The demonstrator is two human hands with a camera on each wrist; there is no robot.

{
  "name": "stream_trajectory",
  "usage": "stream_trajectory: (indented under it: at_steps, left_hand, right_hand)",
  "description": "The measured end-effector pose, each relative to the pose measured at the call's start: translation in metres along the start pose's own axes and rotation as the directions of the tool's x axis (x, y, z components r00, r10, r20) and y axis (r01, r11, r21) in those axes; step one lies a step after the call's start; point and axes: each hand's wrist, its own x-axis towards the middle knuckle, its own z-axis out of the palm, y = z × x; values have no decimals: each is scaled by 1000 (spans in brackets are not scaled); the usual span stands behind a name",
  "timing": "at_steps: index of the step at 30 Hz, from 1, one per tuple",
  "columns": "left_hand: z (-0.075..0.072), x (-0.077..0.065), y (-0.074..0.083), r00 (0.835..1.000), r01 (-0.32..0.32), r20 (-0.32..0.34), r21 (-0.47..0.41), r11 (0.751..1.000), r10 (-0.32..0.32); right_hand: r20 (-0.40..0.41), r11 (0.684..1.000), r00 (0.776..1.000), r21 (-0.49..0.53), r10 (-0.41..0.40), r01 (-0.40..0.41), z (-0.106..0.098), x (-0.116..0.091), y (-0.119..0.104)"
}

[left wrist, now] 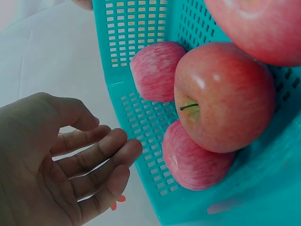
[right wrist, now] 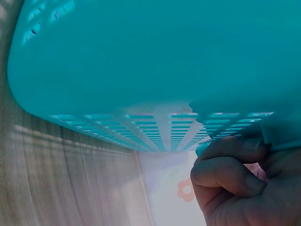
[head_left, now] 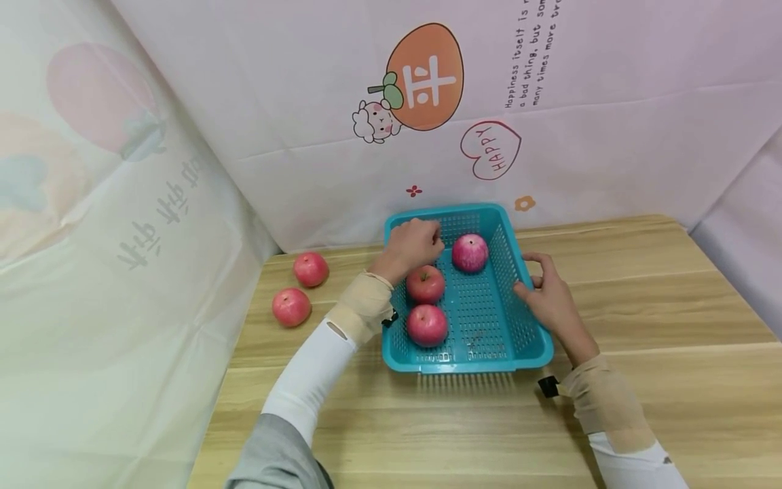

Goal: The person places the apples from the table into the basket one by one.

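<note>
A turquoise plastic basket [head_left: 470,367] stands on the table with several red apples in it. Above its far left corner is my left hand [head_left: 412,248], fingers loosely bent and nothing held. In the left wrist view, an apple with a stem [left wrist: 225,96] lies near that hand, with a streaked apple [left wrist: 197,160] behind it; the hand hides the latter in the head view. Another streaked apple [head_left: 470,253] lies at the far right inside, and one more apple [head_left: 427,325] at the near left. My right hand [head_left: 550,295] grips the basket's right rim.
Two more apples, one farther back [head_left: 311,269] and one nearer [head_left: 291,307], lie on the wooden table [head_left: 391,435] left of the basket. A printed white cloth [head_left: 305,183] hangs close behind the basket, and another cloth [head_left: 153,326] borders the table's left side.
</note>
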Motion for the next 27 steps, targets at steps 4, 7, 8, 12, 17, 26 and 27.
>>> stream_trajectory:
  at_steps: [4, 7, 8, 12, 17, 26, 27]
  left_hand:
    - [-2, -3, -3, 1000, -16, 6, 2, 1000, 16]
    - [-2, -4, -5, 1000, -18, 2, -9, 1000, 18]
    - [-1, -5, -6, 1000, -16, -2, -12, 1000, 16]
    - [-2, -6, -9, 1000, -9, -25, -17, 1000, 9]
    - [-2, -9, -14, 999, 10, -46, -27, 1000, -11]
    - [-6, -13, -26, 995, 27, -94, -24, 999, -29]
    - [-6, -13, -27, 995, 29, -95, -22, 999, -30]
  right_hand:
    - [0, 1000, 1000, -1, -4, 4, 0, 0, -1]
    - [4, 1000, 1000, 0, -2, 2, 0, -1, -1]
    - [5, 1000, 1000, 0, -1, 1, 0, -1, -1]
    - [9, 1000, 1000, 5, -2, 1, -1, 0, -1]
    - [5, 1000, 1000, 5, 3, -3, 0, -1, -1]
    - [9, 1000, 1000, 13, 12, -12, 0, 0, -2]
    - [9, 1000, 1000, 13, 12, -12, 0, 0, -2]
